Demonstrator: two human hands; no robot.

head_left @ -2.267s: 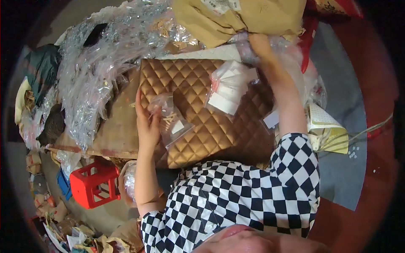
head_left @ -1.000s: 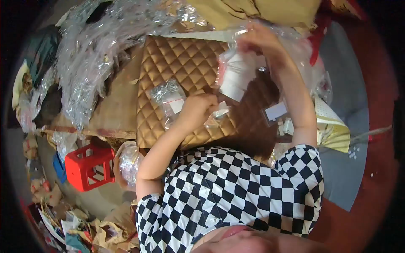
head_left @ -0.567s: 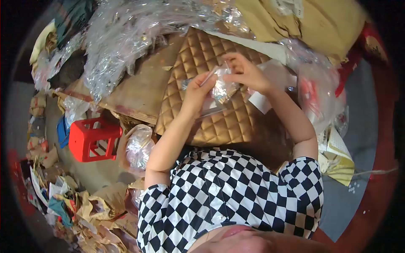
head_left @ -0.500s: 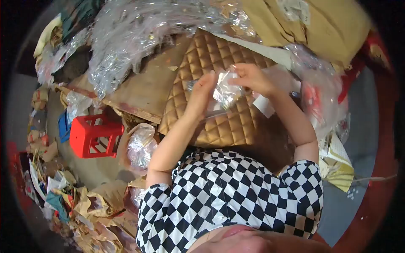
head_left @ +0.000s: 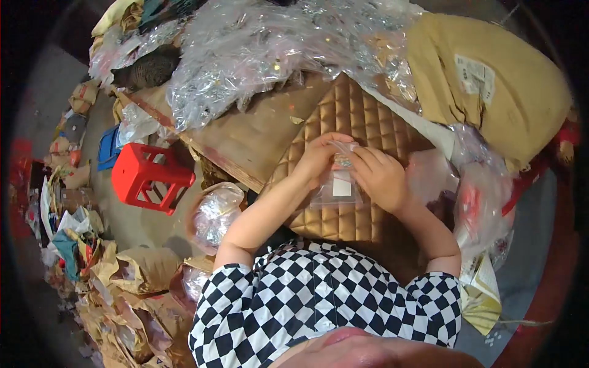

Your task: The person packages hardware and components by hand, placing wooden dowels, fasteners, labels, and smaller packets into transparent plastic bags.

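Observation:
Both of my hands are at a small clear zip bag [head_left: 356, 200] above the brown quilted mat [head_left: 313, 224]. Inside its lower part shows a white card [head_left: 342, 186], and near its top are small coloured bits [head_left: 342, 161] too small to name. My left hand [head_left: 317, 158] pinches the bag's upper left edge, fingers closed. On the upper right side, my right hand [head_left: 381, 179] grips it with bent fingers, which partly hide the opening. Close to the right wrist lies a sheet of clear plastic bags [head_left: 431, 175].
A large heap of filled clear bags [head_left: 264, 55] covers the table's back. At right stands a big tan sack [head_left: 485, 80]. Left are a red stool [head_left: 150, 178], a bag-lined tub [head_left: 216, 214] and several paper sacks [head_left: 147, 270]. A cat [head_left: 150, 66] lies at the back left.
The view has shifted, so the surroundings sit lower and further right. My hands have come together on the bag, which now hangs flatter with its white card facing up.

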